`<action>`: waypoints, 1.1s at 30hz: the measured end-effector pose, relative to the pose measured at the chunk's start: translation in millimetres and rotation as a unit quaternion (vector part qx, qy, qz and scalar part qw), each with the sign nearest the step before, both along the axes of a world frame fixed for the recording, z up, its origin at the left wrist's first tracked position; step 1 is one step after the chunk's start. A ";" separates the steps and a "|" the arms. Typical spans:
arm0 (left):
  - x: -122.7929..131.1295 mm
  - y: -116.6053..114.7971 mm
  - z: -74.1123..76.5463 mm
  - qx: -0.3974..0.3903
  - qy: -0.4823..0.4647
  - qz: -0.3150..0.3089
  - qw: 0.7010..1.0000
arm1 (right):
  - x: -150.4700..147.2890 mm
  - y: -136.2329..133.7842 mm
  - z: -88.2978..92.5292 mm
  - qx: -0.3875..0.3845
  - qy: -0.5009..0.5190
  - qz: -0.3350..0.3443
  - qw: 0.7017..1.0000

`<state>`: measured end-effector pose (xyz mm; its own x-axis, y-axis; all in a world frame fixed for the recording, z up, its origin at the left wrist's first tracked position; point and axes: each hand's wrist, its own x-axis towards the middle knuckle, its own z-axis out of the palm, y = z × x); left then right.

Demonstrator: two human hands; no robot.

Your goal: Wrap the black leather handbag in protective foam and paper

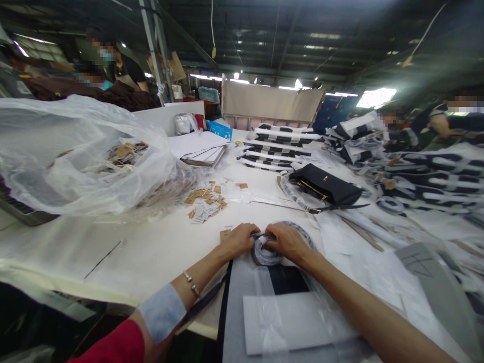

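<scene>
Grey wrapping covers the coiled strap (pixel 264 258), and that roll sits dead centre of our dial. Our left hand (pixel 242 239) meets it at 10 o'clock, thumb and fingers pinched on its upper edge, while our right hand (pixel 284 241) arrives from 2 o'clock, fingers curled down and clamped on the roll; we can't see all its fingertips. Both grips on one piece, then! Past that right hand we see a wrapped loop (pixel 301 232) bending round at 1 o'clock. Straight down at 6 o'clock, under our forearms, lies a plastic-covered package (pixel 242 282) with a white panel (pixel 280 322) on it. Just beyond our left wrist we spot one brown tag (pixel 224 236); out at half past 10 there's a tag heap (pixel 206 202), and farther off at 10 a clear plastic bag (pixel 56 126) with more tags inside. Up at 12 we have striped bundles (pixel 278 151) stacked, and between 1 and 2 a black handbag (pixel 327 185), gold zip showing.
</scene>
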<state>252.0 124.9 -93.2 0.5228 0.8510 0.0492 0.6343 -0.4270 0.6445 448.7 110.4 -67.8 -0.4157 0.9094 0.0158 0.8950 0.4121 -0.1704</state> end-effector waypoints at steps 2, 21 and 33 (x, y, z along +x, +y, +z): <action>-1.6 -0.2 2.0 -0.007 0.004 -0.007 1.000 | -4.8 -0.4 -0.5 -0.003 0.010 0.012 1.000; 21.8 -13.8 30.4 0.018 0.167 0.061 0.984 | -4.2 5.8 -3.8 0.000 0.040 -0.046 0.998; 46.2 -24.2 24.0 0.091 0.273 0.082 0.954 | -2.7 3.3 -16.9 0.014 0.060 -0.069 0.996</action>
<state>298.2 100.7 -69.2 0.3737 0.9268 -0.0381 0.9220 -0.3666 0.1247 446.0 113.7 -84.8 -0.2800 0.9562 0.0849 0.9175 0.2926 -0.2695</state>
